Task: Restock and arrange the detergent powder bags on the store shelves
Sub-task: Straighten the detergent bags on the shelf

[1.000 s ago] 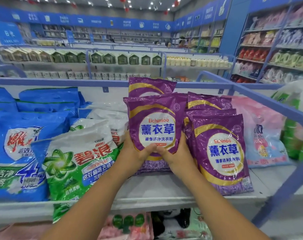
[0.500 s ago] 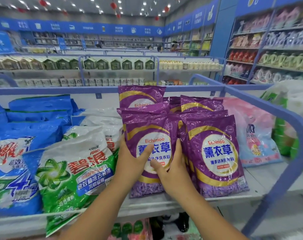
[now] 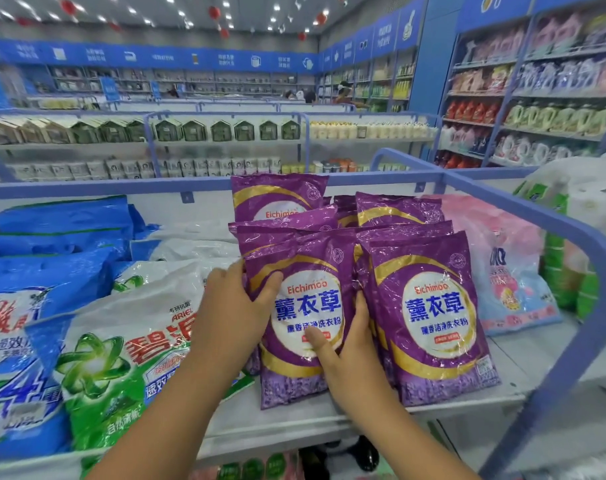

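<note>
Purple front bag [image 3: 305, 306], gripped by left hand [image 3: 232, 306] and right hand [image 3: 346, 344], stands near the shelf edge [image 3: 294, 427].

1. The front purple plastic-film detergent bag [image 3: 305, 317] is glossy and crinkled, catching light.
2. The green-and-white plastic detergent bag [image 3: 121, 358] is shiny, with soft wrinkles.
3. The pale grey shelf board [image 3: 523, 362] looks smooth and matt.
4. The blue painted rail [image 3: 571, 244] has a smooth, dull sheen.
</note>
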`<act>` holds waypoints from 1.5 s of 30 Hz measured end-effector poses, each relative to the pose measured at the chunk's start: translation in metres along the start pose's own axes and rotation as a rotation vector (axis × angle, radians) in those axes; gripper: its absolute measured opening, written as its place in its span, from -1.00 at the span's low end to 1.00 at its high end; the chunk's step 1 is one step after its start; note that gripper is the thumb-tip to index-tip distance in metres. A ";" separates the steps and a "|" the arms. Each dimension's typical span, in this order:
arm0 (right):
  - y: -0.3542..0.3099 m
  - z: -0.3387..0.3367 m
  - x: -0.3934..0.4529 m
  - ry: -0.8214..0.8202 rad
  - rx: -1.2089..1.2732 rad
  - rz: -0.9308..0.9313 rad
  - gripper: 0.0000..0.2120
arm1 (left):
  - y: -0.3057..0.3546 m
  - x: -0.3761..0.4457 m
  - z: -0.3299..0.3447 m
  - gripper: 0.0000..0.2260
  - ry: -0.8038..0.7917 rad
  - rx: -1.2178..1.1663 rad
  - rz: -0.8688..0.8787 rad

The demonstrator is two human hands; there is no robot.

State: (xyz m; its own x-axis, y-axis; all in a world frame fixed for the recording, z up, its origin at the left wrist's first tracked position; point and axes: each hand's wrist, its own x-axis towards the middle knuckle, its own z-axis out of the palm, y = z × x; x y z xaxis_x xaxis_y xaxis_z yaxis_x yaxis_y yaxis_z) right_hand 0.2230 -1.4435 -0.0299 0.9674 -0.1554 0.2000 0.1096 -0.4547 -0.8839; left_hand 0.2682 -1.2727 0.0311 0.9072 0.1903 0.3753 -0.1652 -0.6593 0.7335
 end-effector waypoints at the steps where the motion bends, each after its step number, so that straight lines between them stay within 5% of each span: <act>1: 0.001 0.001 -0.002 0.009 0.000 0.002 0.03 | 0.001 0.003 -0.001 -0.68 0.024 0.003 0.039; 7: -0.006 0.000 -0.006 0.030 -0.041 -0.017 -0.04 | 0.012 0.007 0.012 -0.57 -0.076 -0.384 -0.104; 16: -0.019 -0.004 -0.012 0.026 -0.259 0.035 -0.15 | 0.023 0.017 0.009 -0.57 -0.086 -0.229 -0.148; 22: -0.034 0.004 -0.047 0.138 -0.312 -0.338 -0.35 | -0.011 -0.053 -0.038 -0.61 0.078 -0.240 -0.070; 28: -0.074 0.046 -0.051 -0.143 -0.078 -0.392 -0.79 | -0.079 -0.079 -0.114 -0.59 0.304 0.169 -0.294; 33: -0.113 0.107 -0.008 -0.400 -0.328 -0.086 -0.40 | -0.110 -0.090 -0.140 -0.30 0.233 0.278 -0.429; 36: -0.113 0.141 0.004 -0.247 -0.388 -0.042 -0.31 | -0.118 -0.092 -0.135 -0.07 0.151 0.292 -0.390; 39: -0.110 0.144 0.003 -0.153 -0.127 0.008 -0.67 | -0.116 -0.094 -0.121 0.04 0.095 0.318 -0.225; 45: -0.107 0.139 -0.008 0.179 0.091 -0.107 -0.78 | -0.125 -0.072 -0.110 -0.22 0.094 0.261 0.000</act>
State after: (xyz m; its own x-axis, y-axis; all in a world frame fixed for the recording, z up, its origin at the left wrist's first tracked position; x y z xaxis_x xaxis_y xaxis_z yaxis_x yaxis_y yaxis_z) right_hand 0.2357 -1.2718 0.0043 0.8942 -0.2673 0.3591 0.2372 -0.3974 -0.8865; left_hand 0.1812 -1.1237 -0.0256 0.8653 0.2484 0.4354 -0.0493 -0.8222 0.5671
